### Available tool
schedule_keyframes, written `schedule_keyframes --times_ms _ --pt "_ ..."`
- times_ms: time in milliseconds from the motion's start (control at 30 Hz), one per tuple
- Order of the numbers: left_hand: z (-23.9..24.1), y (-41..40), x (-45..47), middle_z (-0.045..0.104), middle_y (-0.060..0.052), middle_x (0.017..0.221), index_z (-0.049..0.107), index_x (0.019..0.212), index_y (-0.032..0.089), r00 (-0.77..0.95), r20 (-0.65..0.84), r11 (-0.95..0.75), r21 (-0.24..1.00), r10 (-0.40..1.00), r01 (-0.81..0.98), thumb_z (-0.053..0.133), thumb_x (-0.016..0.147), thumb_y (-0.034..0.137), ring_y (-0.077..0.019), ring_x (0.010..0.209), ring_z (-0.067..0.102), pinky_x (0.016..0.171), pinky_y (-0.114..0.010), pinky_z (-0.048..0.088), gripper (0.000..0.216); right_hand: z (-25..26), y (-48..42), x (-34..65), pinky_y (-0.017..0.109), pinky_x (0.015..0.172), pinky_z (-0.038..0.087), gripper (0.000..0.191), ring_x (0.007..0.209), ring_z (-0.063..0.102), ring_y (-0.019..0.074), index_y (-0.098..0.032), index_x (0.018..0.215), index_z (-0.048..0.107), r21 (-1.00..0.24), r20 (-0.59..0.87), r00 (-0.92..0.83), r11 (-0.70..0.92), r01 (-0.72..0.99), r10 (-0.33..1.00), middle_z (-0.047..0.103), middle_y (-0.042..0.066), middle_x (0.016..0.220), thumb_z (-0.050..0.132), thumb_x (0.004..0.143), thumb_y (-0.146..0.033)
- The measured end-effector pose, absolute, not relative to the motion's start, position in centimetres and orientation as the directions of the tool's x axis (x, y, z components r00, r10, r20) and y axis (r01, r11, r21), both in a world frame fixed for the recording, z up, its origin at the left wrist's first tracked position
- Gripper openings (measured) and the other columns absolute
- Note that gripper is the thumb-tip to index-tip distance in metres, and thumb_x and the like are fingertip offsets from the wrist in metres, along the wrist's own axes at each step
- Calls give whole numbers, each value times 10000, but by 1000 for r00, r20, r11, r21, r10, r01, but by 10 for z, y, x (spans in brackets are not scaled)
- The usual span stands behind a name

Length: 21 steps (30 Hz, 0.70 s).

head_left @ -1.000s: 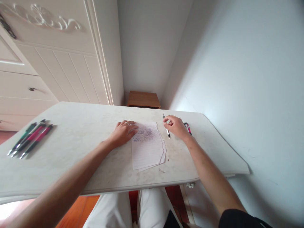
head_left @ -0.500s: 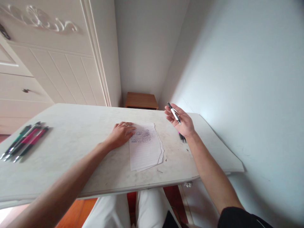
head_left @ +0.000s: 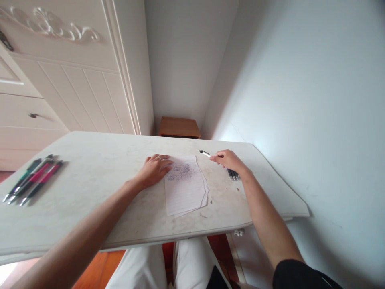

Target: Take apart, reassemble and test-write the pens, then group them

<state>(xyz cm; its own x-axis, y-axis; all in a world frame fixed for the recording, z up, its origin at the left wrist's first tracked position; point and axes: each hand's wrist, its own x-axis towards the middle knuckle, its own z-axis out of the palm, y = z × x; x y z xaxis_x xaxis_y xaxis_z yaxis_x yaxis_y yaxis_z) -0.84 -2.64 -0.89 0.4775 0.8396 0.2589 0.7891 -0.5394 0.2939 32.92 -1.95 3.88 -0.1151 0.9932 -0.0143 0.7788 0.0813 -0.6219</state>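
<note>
Sheets of lined paper (head_left: 185, 196) with torn right edges lie stacked on the white table (head_left: 105, 160); dense dark scribbles cover the upper part of the top sheet. My left hand (head_left: 155, 170), a ring on one finger, rests flat at the upper left edge of the paper with its fingers out. To the right of the paper, above the table, my right hand (head_left: 227, 159) pinches a black and white pen (head_left: 205, 153) by one end, the other end pointing left. Several dark pens (head_left: 233, 174) lie side by side just below that hand, their upper ends hidden by it.
Several pens (head_left: 34, 180) in green, pink and black lie at the table's left end. A pale cabinet (head_left: 81, 92) stands behind on the left, a wall (head_left: 300, 100) rises on the right, and a brown wooden stand (head_left: 179, 126) is beyond the far edge.
My right hand has turned from palm up to palm down and moved slightly lower. The pen, earlier lying across the open fingers, is now pinched and points left. My left hand stays put.
</note>
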Motion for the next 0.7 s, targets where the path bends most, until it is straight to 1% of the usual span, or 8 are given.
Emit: schedule_keyframes --times_ms 133,200,233,300,400,467,567,700 --pt "-8 -27 -8 615 -85 1346 699 1189 259 477 255 -537 294 841 791 436 948 412 -306 1241 518 1016 -476 386 388 45 -25 334 234 478 281 501 488 414 96 -177 516 533 -486 -67 -87 43 873 994 408 -46 473 617 768 -602" --pt "-9 -27 -8 611 -80 1351 697 1192 262 477 255 -537 290 841 792 434 951 416 -303 1246 514 1018 -472 384 389 47 -26 334 243 488 266 470 491 402 99 -178 508 547 -432 -64 -61 27 902 996 384 -47 463 620 775 -559" --pt "-9 -27 -8 611 -78 1352 696 1194 263 477 255 -537 288 841 793 431 953 420 -301 1247 513 1019 -470 382 391 47 -26 334 243 498 276 424 503 423 104 -179 537 586 -422 -62 -51 20 906 997 419 -44 476 630 773 -529" --pt "-9 -26 -8 614 -74 1349 695 1194 270 477 256 -538 290 841 791 426 954 429 -296 1248 512 1020 -466 380 393 47 -25 334 240 533 315 300 554 492 119 -186 644 678 -409 -62 -44 15 912 997 540 -26 547 651 764 -460" --pt "-11 -25 -9 619 -70 1342 697 1187 275 477 262 -540 302 839 785 428 950 439 -298 1248 514 1013 -471 382 394 45 -23 335 238 587 361 188 633 562 141 -191 787 728 -355 -79 -19 -10 935 997 654 8 667 668 748 -365" --pt "-12 -24 -9 619 -76 1341 697 1186 267 478 267 -544 304 837 782 425 948 442 -301 1247 516 1008 -475 384 401 43 -22 336 236 607 376 213 659 580 150 -191 894 718 -324 -83 8 -35 945 997 676 18 710 684 733 -327" --pt "-12 -24 -10 618 -81 1344 696 1188 259 474 266 -539 303 840 786 424 945 445 -303 1247 518 1003 -476 384 409 40 -21 339 235 639 397 350 711 604 164 -203 1050 673 -293 -61 33 -49 955 998 701 30 799 706 716 -304" --pt "-11 -25 -10 615 -76 1350 694 1193 262 462 257 -525 312 849 792 425 941 444 -305 1253 515 999 -480 387 410 36 -18 347 249 681 421 459 814 632 197 -216 1130 638 -260 -49 65 -76 963 997 710 70 959 741 706 -359"
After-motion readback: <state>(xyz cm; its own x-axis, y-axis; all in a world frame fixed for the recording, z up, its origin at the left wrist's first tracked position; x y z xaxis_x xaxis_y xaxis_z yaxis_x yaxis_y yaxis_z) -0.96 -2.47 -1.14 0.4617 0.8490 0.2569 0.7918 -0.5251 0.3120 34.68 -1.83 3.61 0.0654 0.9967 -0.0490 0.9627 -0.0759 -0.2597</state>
